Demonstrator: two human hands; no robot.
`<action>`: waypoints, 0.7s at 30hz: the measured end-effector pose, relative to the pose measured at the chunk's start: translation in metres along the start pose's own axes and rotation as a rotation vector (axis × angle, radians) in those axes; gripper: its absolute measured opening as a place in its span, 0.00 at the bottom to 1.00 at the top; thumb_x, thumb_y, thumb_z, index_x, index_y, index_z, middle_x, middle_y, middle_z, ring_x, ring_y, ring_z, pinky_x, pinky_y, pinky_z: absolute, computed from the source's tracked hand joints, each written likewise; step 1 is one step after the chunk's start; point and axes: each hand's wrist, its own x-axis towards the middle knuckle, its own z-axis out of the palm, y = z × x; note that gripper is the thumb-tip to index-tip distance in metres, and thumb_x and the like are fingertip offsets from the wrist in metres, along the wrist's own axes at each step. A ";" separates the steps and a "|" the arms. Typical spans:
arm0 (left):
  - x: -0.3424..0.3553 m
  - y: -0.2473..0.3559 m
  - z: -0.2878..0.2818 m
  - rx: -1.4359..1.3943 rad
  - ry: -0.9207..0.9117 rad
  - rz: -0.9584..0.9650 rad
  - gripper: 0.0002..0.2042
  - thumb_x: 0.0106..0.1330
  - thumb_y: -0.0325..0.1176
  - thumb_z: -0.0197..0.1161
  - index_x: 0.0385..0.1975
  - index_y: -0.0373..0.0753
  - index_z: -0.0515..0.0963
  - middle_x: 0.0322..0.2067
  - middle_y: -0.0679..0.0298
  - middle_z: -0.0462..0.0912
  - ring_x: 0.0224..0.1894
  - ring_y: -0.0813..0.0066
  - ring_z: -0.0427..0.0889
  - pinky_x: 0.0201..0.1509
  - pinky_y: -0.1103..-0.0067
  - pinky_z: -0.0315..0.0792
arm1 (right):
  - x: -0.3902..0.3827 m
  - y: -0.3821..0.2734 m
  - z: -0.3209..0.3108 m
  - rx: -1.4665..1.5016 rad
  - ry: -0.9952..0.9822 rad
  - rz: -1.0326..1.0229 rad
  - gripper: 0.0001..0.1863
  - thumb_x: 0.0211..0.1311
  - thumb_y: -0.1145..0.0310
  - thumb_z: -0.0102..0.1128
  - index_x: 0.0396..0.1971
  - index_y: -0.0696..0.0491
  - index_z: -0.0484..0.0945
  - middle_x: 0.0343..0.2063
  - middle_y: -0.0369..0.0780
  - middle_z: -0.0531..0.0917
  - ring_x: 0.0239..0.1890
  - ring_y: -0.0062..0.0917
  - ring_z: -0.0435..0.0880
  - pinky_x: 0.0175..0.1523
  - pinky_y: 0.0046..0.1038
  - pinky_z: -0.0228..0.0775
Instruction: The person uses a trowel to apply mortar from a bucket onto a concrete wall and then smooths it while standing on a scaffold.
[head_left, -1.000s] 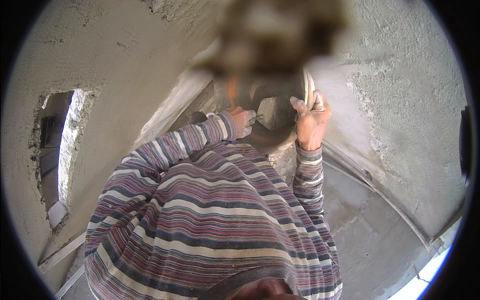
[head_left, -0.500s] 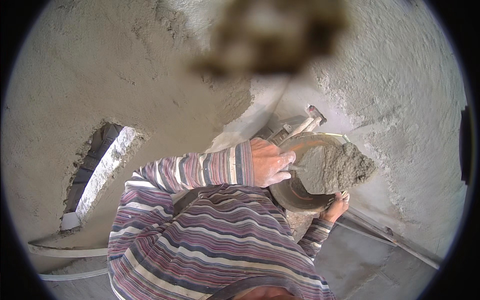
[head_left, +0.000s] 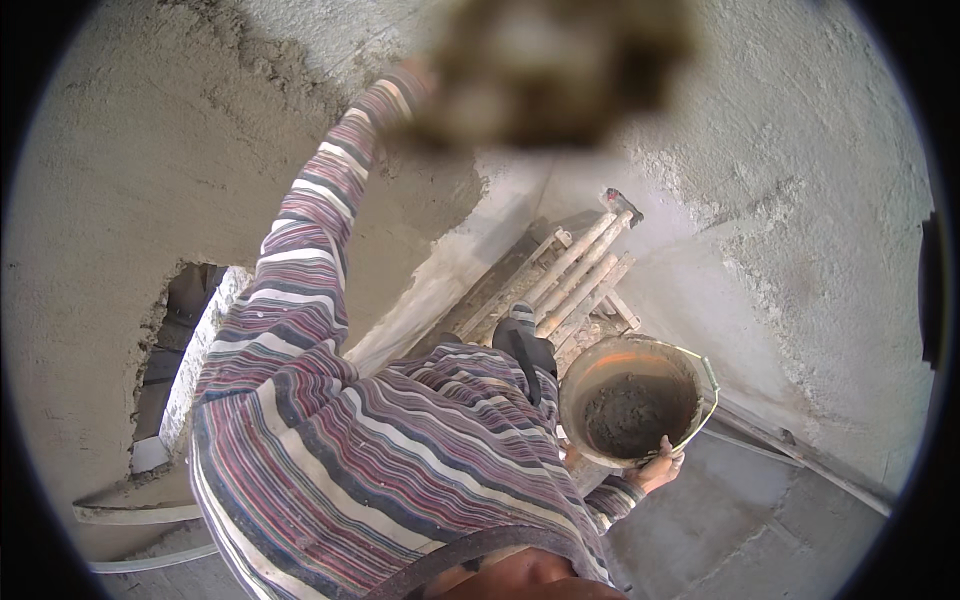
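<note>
My left hand is raised against the plastered wall at the top, mostly behind a blurred dark brown blob that fills the upper middle, so its fingers and whatever they hold are hidden. My right hand grips the near rim of a bucket at the lower right, fingers over the edge. The bucket has a metal handle, an orange-tinged inside and wet grey mortar in its bottom.
A wooden platform of poles sits in the corner below, with my dark-clad leg beside it. A rough opening cuts the left wall. Long straight strips lie along the right wall's foot, above grey floor.
My left hand, which held a mortar-loaded trowel over the bucket half a second ago, has swung up and left to the wall. The bucket's inside and more of the platform now show.
</note>
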 end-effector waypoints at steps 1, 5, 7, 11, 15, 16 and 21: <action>0.006 0.024 -0.062 0.125 0.148 0.442 0.19 0.64 0.49 0.54 0.25 0.37 0.74 0.13 0.68 0.69 0.16 0.80 0.68 0.20 0.80 0.67 | -0.009 -0.004 0.012 0.126 -0.031 0.003 0.12 0.46 0.78 0.57 0.34 0.57 0.73 0.33 0.38 0.77 0.34 0.23 0.75 0.43 0.27 0.69; -0.120 0.189 -0.156 0.111 0.248 0.812 0.16 0.63 0.39 0.54 0.15 0.37 0.69 0.10 0.69 0.65 0.13 0.82 0.64 0.18 0.82 0.58 | 0.008 0.012 0.020 -0.061 -0.030 0.021 0.09 0.45 0.80 0.53 0.31 0.59 0.71 0.32 0.40 0.78 0.33 0.25 0.78 0.43 0.27 0.72; -0.141 0.210 -0.149 -0.014 0.153 0.764 0.14 0.63 0.38 0.55 0.17 0.37 0.70 0.11 0.70 0.67 0.13 0.83 0.64 0.17 0.83 0.58 | 0.008 -0.006 0.047 0.086 -0.109 0.048 0.08 0.45 0.80 0.54 0.29 0.58 0.72 0.30 0.39 0.77 0.32 0.24 0.77 0.42 0.28 0.72; -0.103 0.105 -0.049 0.139 -0.097 1.204 0.14 0.62 0.38 0.56 0.35 0.31 0.70 0.15 0.64 0.72 0.16 0.77 0.72 0.20 0.83 0.67 | 0.009 -0.035 0.076 -0.089 -0.151 -0.087 0.11 0.46 0.77 0.59 0.16 0.50 0.65 0.16 0.26 0.66 0.20 0.10 0.60 0.25 0.17 0.51; -0.218 0.046 0.064 -0.079 -0.700 0.541 0.18 0.60 0.40 0.60 0.38 0.29 0.70 0.17 0.57 0.73 0.20 0.67 0.76 0.26 0.75 0.70 | 0.001 -0.043 0.096 -0.114 -0.252 -0.228 0.06 0.44 0.77 0.62 0.21 0.55 0.72 0.21 0.28 0.67 0.27 0.15 0.65 0.37 0.19 0.60; -0.224 0.035 0.091 -0.071 -0.720 0.588 0.19 0.60 0.41 0.60 0.39 0.29 0.70 0.18 0.54 0.74 0.21 0.62 0.76 0.28 0.72 0.70 | -0.010 -0.053 0.102 -0.069 -0.283 -0.263 0.08 0.44 0.78 0.61 0.28 0.58 0.75 0.25 0.31 0.72 0.31 0.18 0.70 0.43 0.21 0.63; -0.236 0.027 0.182 0.250 -0.611 0.567 0.19 0.59 0.43 0.58 0.38 0.29 0.71 0.23 0.49 0.78 0.31 0.47 0.79 0.36 0.65 0.73 | -0.017 -0.080 0.122 0.164 -0.544 -0.187 0.15 0.43 0.81 0.58 0.36 0.59 0.75 0.34 0.36 0.79 0.35 0.18 0.74 0.46 0.22 0.66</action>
